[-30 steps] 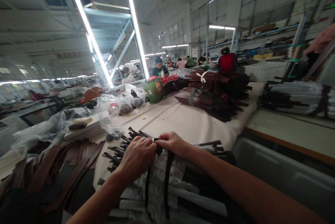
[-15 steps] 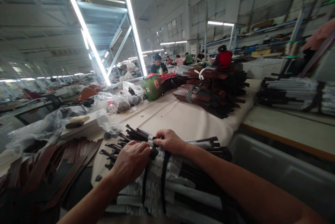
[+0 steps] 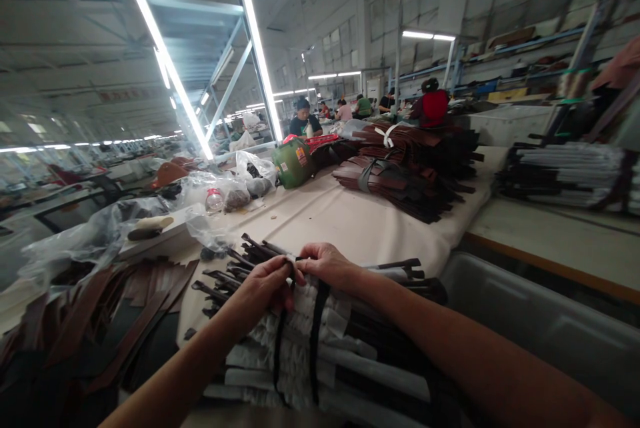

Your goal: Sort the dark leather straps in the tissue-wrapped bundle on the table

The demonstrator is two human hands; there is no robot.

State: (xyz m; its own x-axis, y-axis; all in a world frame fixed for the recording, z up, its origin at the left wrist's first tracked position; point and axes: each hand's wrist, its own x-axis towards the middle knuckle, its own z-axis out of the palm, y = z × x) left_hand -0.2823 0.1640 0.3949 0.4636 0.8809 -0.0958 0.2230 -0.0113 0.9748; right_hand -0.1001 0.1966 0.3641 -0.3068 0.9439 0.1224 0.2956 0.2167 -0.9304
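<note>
The left hand's [image 3: 273,281] grip, one of two, is closed, pinching a black tie [image 3: 291,272]; the right hand's [image 3: 323,263] grip, just beside it, is pinched shut on the tie too. Under both lies one black-and-white bundle [image 3: 380,371], crossed by two black bands [image 3: 319,325]. Beyond, on the worktop [image 3: 285,221]: two tied brown bundles [image 3: 387,181], one green container [image 3: 294,163].

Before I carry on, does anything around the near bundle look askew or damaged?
No damage shows. Two things look untidy: the brown strips at left lie loosely fanned, unlike the tied brown bundle farther along the table, and the near bundle has a ragged, uneven left end.
</note>
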